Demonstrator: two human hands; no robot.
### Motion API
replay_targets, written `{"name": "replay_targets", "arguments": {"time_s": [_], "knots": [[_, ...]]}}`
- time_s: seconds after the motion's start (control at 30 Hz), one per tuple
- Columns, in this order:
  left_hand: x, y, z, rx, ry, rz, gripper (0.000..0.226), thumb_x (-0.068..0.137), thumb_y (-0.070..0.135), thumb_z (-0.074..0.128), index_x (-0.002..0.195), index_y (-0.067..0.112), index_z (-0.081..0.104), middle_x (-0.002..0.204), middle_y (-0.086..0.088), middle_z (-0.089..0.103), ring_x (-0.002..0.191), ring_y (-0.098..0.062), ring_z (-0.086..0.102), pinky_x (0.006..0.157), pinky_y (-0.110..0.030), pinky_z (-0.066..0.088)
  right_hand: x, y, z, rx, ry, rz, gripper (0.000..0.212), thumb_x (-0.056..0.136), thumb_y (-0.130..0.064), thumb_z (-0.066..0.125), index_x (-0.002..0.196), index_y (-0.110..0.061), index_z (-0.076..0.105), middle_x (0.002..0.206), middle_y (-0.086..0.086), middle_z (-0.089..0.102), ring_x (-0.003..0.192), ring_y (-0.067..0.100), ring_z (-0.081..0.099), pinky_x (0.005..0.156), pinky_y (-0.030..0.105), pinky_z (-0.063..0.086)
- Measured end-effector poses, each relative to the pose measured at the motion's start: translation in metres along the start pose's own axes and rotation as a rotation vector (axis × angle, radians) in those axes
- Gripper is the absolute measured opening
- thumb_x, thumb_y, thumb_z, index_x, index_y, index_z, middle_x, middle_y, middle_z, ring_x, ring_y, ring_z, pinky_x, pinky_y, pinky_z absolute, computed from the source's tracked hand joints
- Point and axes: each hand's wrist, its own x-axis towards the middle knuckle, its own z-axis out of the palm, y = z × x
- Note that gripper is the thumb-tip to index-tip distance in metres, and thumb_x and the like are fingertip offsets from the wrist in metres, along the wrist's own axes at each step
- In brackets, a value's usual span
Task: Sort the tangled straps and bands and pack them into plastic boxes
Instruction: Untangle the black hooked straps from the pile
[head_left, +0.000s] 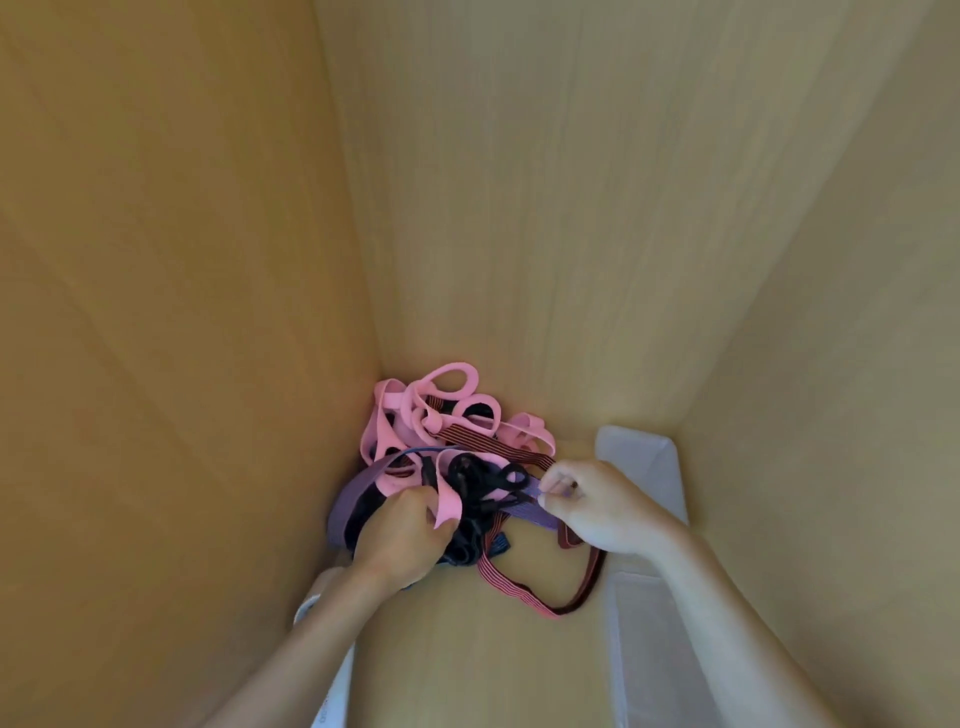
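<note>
Left hand (400, 530) and right hand (602, 506) extend from bare forearms.

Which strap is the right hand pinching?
The purple strap, pinched by the right hand; pink bands, black straps and the striped band differ in colour.

I face a corner closed in by wood-grain panels. Left panel (156, 312): darker orange-tan, in shade. Back panel (545, 208): pale, with vertical grain, evenly lit. Right panel (831, 364): pale and plain. Bench (467, 654) below me: same light wood finish, softly lit.
</note>
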Motion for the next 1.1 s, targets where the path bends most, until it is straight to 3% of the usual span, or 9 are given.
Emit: {"name": "replay_targets", "arguments": {"time_s": [0.13,0.23,0.4,0.57,0.7,0.83,0.9,1.0,1.1], "knots": [[0.006,-0.002,-0.01,-0.056,0.039,-0.022,0.018,0.09,0.028,0.069,0.076,0.021,0.059,0.068,0.003,0.066,0.067,-0.014,0.06,0.061,-0.037,0.049,0.013,0.002,0.003,0.043,0.007,0.009,0.009,0.094,-0.031,0.061,0.088,-0.029,0.067,0.092,-0.011,0.07,0.074,0.004,0.065,0.079,0.033,0.055],[0.011,-0.005,-0.018,-0.069,0.14,-0.048,0.019,0.091,0.026,0.067,0.077,0.025,0.055,0.068,0.006,0.062,0.066,-0.013,0.057,0.061,-0.036,0.047,0.022,-0.008,0.014,0.062,-0.008,0.001,0.008,0.096,-0.03,0.058,0.092,-0.031,0.065,0.096,-0.012,0.068,0.077,0.003,0.063,0.071,0.028,0.052],[0.01,-0.007,-0.029,-0.219,0.186,-0.025,0.013,0.091,0.02,0.062,0.087,0.032,0.062,0.074,0.01,0.066,0.07,-0.013,0.062,0.063,-0.034,0.053,0.034,-0.04,0.054,-0.044,0.029,-0.105,0.025,0.088,-0.036,0.064,0.089,-0.012,0.064,0.098,0.002,0.067,0.089,0.02,0.063,0.08,0.044,0.055],[0.006,-0.008,-0.034,-0.288,0.259,0.011,0.024,0.086,0.012,0.067,0.083,0.036,0.069,0.078,0.015,0.064,0.069,-0.011,0.058,0.061,-0.026,0.049,0.042,-0.039,0.088,-0.141,0.092,-0.052,0.046,0.089,-0.035,0.068,0.124,-0.016,0.045,0.126,0.004,0.055,0.114,0.029,0.059,0.077,0.039,0.052],[0.008,-0.012,-0.03,-0.293,0.23,-0.02,0.021,0.086,0.015,0.07,0.08,0.035,0.066,0.073,0.024,0.059,0.065,-0.006,0.054,0.06,-0.023,0.041,0.045,-0.03,0.084,-0.106,0.132,-0.054,0.021,0.09,-0.017,0.058,0.111,-0.018,0.054,0.1,0.003,0.068,0.096,0.029,0.065,0.067,0.037,0.052],[0.008,-0.011,-0.026,-0.331,0.188,-0.089,0.021,0.085,0.018,0.069,0.094,0.036,0.064,0.079,0.019,0.064,0.071,-0.004,0.059,0.066,-0.032,0.051,0.046,-0.022,0.059,0.023,0.16,-0.022,0.012,0.088,-0.013,0.057,0.084,-0.023,0.054,0.077,-0.005,0.061,0.075,0.023,0.059,0.063,0.037,0.047],[0.006,-0.005,-0.024,-0.373,0.208,-0.11,0.032,0.083,0.016,0.071,0.107,0.033,0.058,0.092,0.014,0.065,0.078,-0.006,0.062,0.073,-0.035,0.056,0.046,-0.02,0.044,0.129,0.174,-0.001,0.011,0.09,-0.013,0.06,0.083,-0.02,0.057,0.079,0.0,0.063,0.074,0.024,0.062,0.067,0.039,0.05],[0.003,0.007,-0.021,-0.398,0.281,-0.076,0.043,0.084,0.014,0.072,0.117,0.03,0.05,0.113,0.011,0.055,0.084,-0.002,0.062,0.073,-0.022,0.054,0.046,-0.02,0.025,0.327,0.197,0.002,0.011,0.09,-0.008,0.064,0.088,-0.018,0.064,0.087,0.009,0.071,0.085,0.031,0.068,0.082,0.044,0.054],[-0.001,0.022,-0.021,-0.385,0.368,0.018,0.04,0.085,0.015,0.065,0.119,0.031,0.05,0.111,0.023,0.051,0.086,0.0,0.06,0.07,-0.014,0.048,0.044,-0.023,0.01,0.499,0.2,-0.011,0.02,0.092,-0.003,0.064,0.086,-0.022,0.067,0.082,0.001,0.076,0.081,0.02,0.071,0.082,0.042,0.055]]}}
